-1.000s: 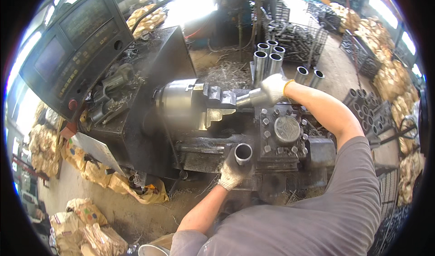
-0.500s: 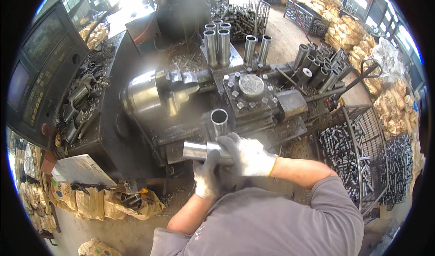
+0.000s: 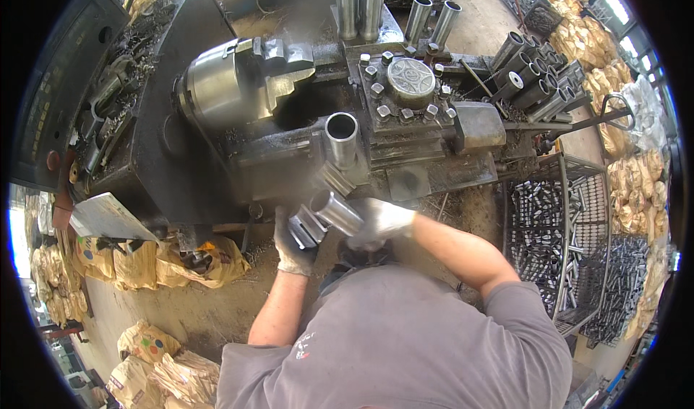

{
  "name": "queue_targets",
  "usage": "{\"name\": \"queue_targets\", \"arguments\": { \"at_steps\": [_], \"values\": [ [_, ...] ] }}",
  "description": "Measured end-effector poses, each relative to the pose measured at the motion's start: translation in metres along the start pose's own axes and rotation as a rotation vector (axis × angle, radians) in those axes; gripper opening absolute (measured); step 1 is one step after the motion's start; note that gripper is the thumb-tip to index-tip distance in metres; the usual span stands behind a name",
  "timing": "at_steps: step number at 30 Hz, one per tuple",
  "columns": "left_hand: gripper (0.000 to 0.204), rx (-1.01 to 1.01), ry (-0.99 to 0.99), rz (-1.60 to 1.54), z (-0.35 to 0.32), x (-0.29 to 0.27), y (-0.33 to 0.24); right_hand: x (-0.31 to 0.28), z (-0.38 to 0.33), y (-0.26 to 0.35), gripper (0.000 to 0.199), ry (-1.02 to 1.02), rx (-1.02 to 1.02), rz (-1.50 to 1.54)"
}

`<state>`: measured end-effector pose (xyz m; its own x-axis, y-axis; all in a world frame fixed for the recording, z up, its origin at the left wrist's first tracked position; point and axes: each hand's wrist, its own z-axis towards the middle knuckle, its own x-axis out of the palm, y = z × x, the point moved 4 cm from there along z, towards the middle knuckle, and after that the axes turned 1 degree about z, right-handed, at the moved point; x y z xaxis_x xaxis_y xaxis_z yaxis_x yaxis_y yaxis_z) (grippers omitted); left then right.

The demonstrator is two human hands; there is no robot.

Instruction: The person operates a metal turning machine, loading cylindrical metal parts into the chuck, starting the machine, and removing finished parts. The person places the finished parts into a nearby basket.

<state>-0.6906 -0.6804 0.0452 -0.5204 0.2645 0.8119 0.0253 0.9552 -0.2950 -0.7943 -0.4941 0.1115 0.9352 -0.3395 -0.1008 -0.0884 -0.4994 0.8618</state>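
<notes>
Both my hands wear grey-and-white gloves. In my right hand is a steel tube, tilted with its open end up and to the left. My left hand, just left of the tube, is closed around a shiny, straight-edged metal piece whose exact kind I cannot make out. Beyond my hands another steel tube stands upright on the lathe, beside the square tool post. The lathe chuck is at the left, its jaws apart with no tube visible between them.
Finished-looking tubes stand at the back, and darker tubes are bunched at the right. A wire cage of small metal parts is at the right. The control panel and a tilted plate lie left; sacks are below.
Both hands were on one tube held level. Now my right hand alone holds a tilted tube, while my left hand has moved left and grips a straight-edged metal piece. The view has shifted down.
</notes>
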Motion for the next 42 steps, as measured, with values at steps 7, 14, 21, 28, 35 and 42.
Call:
{"name": "queue_targets", "arguments": {
  "at_steps": [7, 14, 21, 28, 35, 42],
  "values": [
    [0.082, 0.511, 0.086, 1.088, 0.011, 0.064, -0.050, -0.079, -0.063, -0.008, 0.045, -0.844, -0.521, -0.417],
    [0.066, 0.998, 0.085, 1.732, 0.058, 0.179, -0.024, -0.093, -0.082, -0.032, 0.054, -0.940, 0.013, -0.239],
    [0.058, 0.496, 0.065, 1.055, 0.071, 0.099, -0.107, 0.000, -0.043, -0.005, 0.045, -0.565, -0.322, -0.357],
    [0.084, 0.207, 0.333, 0.172, 0.042, 0.056, -0.098, 0.010, 0.089, -0.030, 0.029, -0.751, -0.201, -1.063],
    [0.091, 0.183, 0.242, 0.095, 0.057, 0.009, -0.076, -0.042, 0.033, 0.075, 0.056, -0.475, -0.115, 0.052],
    [0.075, 0.192, 0.396, 0.422, 0.032, 0.127, -0.035, -0.018, 0.012, 0.079, 0.067, -0.508, 0.023, 0.292]
  ]
}}
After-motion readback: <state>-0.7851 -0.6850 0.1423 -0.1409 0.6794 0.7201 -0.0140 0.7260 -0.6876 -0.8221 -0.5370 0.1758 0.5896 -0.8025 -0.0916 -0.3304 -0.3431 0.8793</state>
